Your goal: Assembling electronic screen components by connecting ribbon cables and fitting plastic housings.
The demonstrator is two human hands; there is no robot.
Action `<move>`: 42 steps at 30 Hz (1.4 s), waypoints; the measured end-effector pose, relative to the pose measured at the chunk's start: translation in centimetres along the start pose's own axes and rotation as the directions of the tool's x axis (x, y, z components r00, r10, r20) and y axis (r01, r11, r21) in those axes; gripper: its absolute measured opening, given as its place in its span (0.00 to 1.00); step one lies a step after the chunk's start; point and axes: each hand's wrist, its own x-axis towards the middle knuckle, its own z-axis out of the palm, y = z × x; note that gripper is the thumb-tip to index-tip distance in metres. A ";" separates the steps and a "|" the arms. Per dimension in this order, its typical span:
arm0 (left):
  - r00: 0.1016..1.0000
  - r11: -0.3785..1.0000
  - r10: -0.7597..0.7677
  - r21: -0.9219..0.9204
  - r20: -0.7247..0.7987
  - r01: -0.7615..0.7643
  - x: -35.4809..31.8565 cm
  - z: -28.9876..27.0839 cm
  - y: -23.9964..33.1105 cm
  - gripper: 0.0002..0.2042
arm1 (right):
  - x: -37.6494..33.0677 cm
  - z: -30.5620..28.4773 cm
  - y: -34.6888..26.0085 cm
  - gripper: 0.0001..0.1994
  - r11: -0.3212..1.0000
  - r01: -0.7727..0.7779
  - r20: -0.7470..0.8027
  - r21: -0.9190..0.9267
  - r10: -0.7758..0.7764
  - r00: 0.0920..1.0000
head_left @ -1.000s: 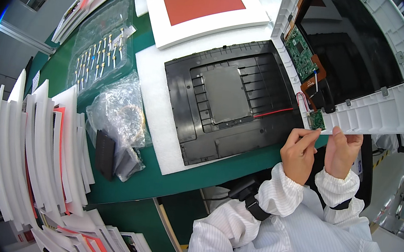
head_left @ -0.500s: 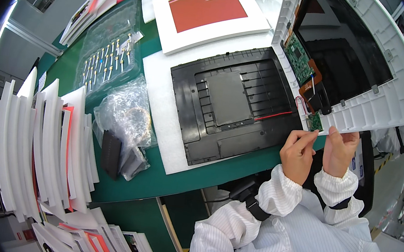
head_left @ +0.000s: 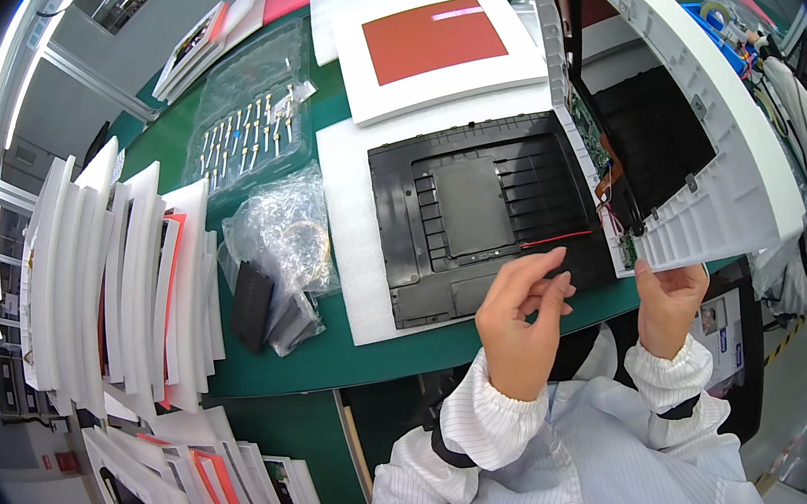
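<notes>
My right hand (head_left: 669,307) pinches the lower corner of a white plastic display housing (head_left: 718,235), which stands tilted up on edge. Inside it are a dark screen panel (head_left: 649,121), a green circuit board (head_left: 584,133) and a small green board (head_left: 628,251) with thin wires, close to my right fingertips. Off the housing, my left hand (head_left: 520,329) is raised with its fingers loosely bent and apart, nothing seen in it. It hovers at the near edge of a black plastic back cover (head_left: 475,205). A red wire (head_left: 556,239) lies across that cover.
White foam sheet (head_left: 340,275) lies under the cover. Behind is a white framed panel with a red face (head_left: 435,39). On the left are a clear tray of small cables (head_left: 246,137), a plastic bag (head_left: 286,228), a black block (head_left: 251,306) and stacked white panels (head_left: 117,287).
My left hand has left the housing's corner and moved left over the cover's near edge. The housing has tilted more steeply, its screen turned further from view. My right hand stays at the corner.
</notes>
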 end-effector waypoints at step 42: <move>0.941 0.908 -0.333 0.250 -0.058 0.336 4.6 -17.1 -0.2 0.20 | -2.1 4.7 2.1 0.23 0.625 0.615 0.696 -0.481 -0.153 0.701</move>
